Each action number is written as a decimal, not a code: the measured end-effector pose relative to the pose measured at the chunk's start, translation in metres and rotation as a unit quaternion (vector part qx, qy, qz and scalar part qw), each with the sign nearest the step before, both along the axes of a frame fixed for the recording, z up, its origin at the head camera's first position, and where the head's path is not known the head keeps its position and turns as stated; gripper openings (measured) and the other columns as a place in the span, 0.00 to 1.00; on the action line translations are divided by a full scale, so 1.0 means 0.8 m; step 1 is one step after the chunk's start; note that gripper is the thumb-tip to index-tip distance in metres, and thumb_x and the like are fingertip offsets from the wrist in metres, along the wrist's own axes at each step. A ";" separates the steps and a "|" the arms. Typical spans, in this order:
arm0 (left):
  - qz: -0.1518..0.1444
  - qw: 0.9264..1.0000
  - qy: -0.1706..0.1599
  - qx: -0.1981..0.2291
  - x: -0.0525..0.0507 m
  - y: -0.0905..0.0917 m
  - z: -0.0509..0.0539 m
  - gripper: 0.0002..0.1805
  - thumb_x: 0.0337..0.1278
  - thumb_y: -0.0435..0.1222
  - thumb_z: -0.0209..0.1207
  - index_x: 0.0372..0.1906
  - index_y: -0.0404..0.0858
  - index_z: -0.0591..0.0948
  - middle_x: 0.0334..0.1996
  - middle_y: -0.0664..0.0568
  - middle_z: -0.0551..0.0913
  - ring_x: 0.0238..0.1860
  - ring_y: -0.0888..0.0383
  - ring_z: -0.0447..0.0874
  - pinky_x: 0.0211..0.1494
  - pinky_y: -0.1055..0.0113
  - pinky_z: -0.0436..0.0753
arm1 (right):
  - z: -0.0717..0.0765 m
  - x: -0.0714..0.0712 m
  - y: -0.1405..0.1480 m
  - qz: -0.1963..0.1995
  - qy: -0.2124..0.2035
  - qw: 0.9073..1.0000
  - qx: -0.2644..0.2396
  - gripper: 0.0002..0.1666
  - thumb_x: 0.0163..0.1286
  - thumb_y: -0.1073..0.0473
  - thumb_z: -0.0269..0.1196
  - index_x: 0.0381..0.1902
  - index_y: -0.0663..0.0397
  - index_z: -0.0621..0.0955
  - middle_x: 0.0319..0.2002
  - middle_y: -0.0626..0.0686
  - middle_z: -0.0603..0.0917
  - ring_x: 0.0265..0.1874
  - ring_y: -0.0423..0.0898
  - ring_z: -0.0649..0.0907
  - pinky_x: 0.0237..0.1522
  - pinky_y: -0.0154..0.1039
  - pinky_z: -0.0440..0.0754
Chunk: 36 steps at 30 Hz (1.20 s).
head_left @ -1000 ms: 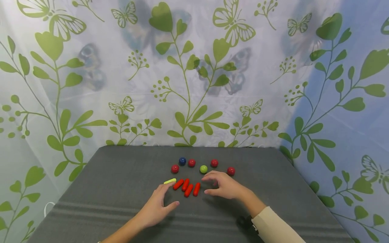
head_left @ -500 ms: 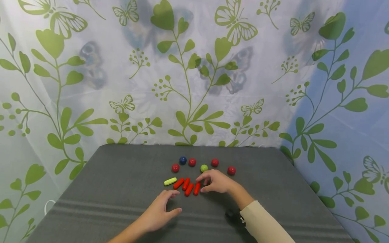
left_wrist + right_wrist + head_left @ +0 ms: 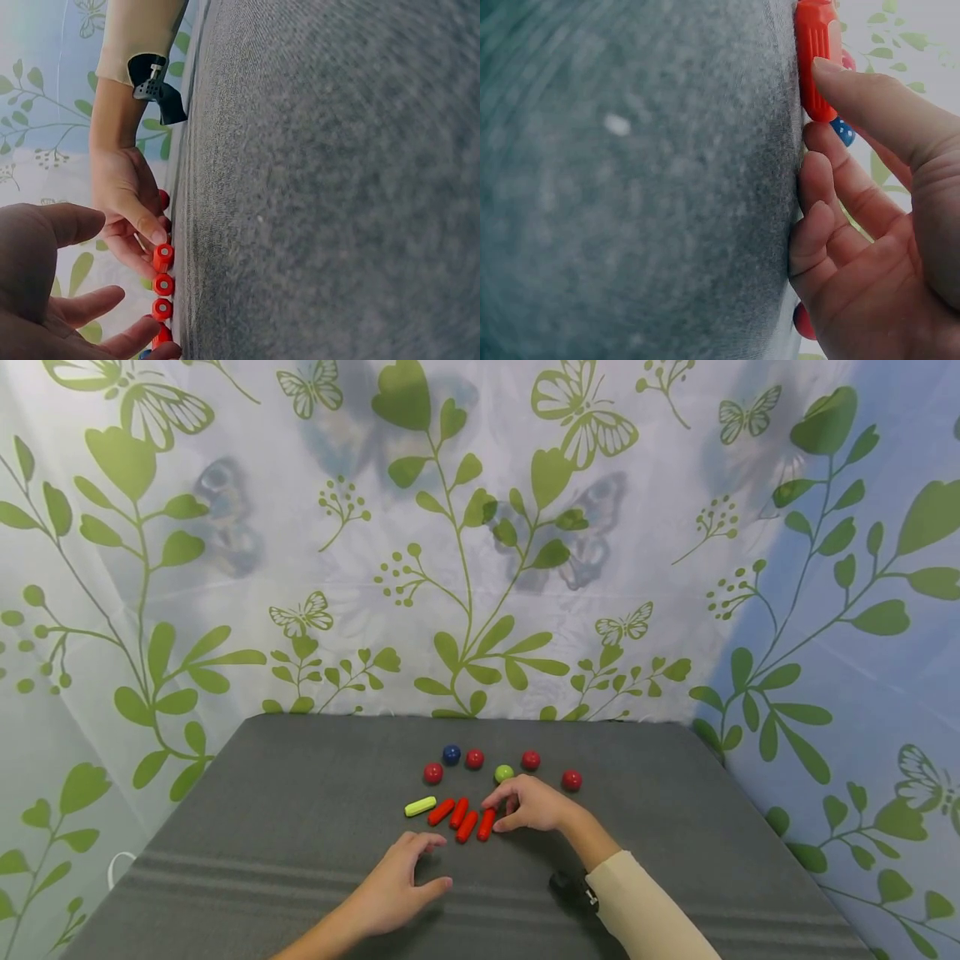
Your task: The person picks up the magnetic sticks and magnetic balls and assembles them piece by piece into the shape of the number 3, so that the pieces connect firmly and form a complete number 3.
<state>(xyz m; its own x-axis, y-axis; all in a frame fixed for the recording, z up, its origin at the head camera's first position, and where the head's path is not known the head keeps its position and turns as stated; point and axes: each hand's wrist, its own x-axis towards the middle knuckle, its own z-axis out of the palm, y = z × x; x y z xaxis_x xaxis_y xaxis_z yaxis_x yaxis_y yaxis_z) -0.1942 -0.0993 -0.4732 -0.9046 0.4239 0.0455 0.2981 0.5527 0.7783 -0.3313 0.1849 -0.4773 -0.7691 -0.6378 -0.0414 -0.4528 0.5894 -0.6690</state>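
Cylinder of ridged red plastic [image 3: 486,826], rightmost of four, lies on grey counter [image 3: 315,777], long axis running near-to-far — right hand [image 3: 536,803] nearer, thumb and forefinger pinching it; left hand [image 3: 390,888] apart, fingers loosely spread, holding nothing.

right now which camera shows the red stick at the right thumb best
The right wrist view: the red stick is largest there, grooves clear, though at the picture's top edge. The head view shows it small, partly behind the right hand; the left wrist view shows mainly its end.
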 end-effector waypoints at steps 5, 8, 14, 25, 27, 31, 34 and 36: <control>0.004 1.000 -0.013 -0.001 -0.001 -0.001 0.001 0.30 0.61 0.48 0.69 0.64 0.41 0.76 0.56 0.44 0.76 0.57 0.46 0.76 0.55 0.44 0.78 | 0.000 -0.001 -0.002 -0.005 0.001 1.000 0.011 0.15 0.60 0.56 0.77 0.45 0.41 0.89 0.40 0.46 0.85 0.27 0.40 0.81 0.30 0.34 0.78; 0.005 1.000 -0.024 -0.001 -0.002 -0.001 0.001 0.30 0.61 0.47 0.69 0.64 0.41 0.76 0.57 0.44 0.76 0.57 0.45 0.76 0.56 0.42 0.77 | 0.000 -0.001 -0.002 -0.003 -0.003 1.000 0.011 0.13 0.59 0.55 0.78 0.42 0.41 0.89 0.37 0.46 0.86 0.27 0.40 0.81 0.30 0.34 0.78; 0.008 1.000 -0.025 0.001 -0.003 0.000 0.000 0.28 0.62 0.47 0.68 0.63 0.41 0.77 0.56 0.44 0.77 0.57 0.45 0.76 0.57 0.41 0.77 | -0.001 0.000 0.001 0.005 -0.007 1.000 0.015 0.11 0.57 0.55 0.79 0.37 0.40 0.89 0.27 0.44 0.84 0.24 0.37 0.79 0.28 0.31 0.76; -0.007 0.999 0.024 -0.039 -0.006 0.006 -0.007 0.27 0.60 0.46 0.69 0.61 0.39 0.78 0.54 0.48 0.79 0.55 0.47 0.75 0.56 0.42 0.75 | -0.001 0.019 0.011 0.006 -0.041 0.999 0.013 0.10 0.55 0.56 0.80 0.34 0.40 0.89 0.27 0.42 0.86 0.25 0.37 0.80 0.30 0.32 0.79; -0.013 0.998 0.034 -0.042 -0.008 0.008 -0.009 0.27 0.60 0.46 0.69 0.60 0.39 0.79 0.53 0.49 0.79 0.55 0.47 0.75 0.56 0.43 0.75 | 0.000 0.025 0.013 0.008 -0.045 0.999 0.008 0.10 0.56 0.56 0.80 0.36 0.42 0.90 0.28 0.42 0.87 0.26 0.37 0.81 0.31 0.32 0.80; -0.021 0.998 0.044 -0.040 -0.015 0.013 -0.011 0.25 0.59 0.44 0.70 0.58 0.39 0.81 0.53 0.50 0.81 0.54 0.49 0.78 0.57 0.48 0.78 | 0.002 0.037 0.016 -0.002 -0.044 0.999 0.009 0.10 0.55 0.56 0.80 0.34 0.41 0.90 0.27 0.41 0.87 0.25 0.36 0.81 0.30 0.32 0.80; -0.028 0.998 0.047 -0.034 -0.022 0.017 -0.011 0.23 0.58 0.42 0.71 0.57 0.39 0.82 0.51 0.51 0.82 0.52 0.51 0.81 0.57 0.53 0.80 | 0.003 0.047 0.017 -0.013 -0.044 0.999 0.010 0.09 0.54 0.55 0.80 0.32 0.40 0.90 0.25 0.41 0.86 0.25 0.35 0.81 0.29 0.31 0.80; -0.031 0.998 0.047 -0.030 -0.025 0.021 -0.012 0.22 0.57 0.41 0.72 0.56 0.39 0.83 0.49 0.52 0.83 0.51 0.53 0.82 0.56 0.57 0.81 | 0.004 0.055 0.018 -0.018 -0.049 0.999 0.006 0.09 0.54 0.55 0.81 0.31 0.40 0.90 0.25 0.41 0.86 0.24 0.35 0.81 0.29 0.31 0.79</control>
<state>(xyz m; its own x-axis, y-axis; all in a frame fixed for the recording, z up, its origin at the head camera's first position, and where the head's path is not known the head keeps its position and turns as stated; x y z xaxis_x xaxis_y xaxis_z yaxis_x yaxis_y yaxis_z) -0.2144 -0.0824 -0.4826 -0.8697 0.4830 0.1014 0.4027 0.5758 0.7115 -0.2874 0.1996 -0.4744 -0.7834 -0.6088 -0.1250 -0.3645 0.6130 -0.7010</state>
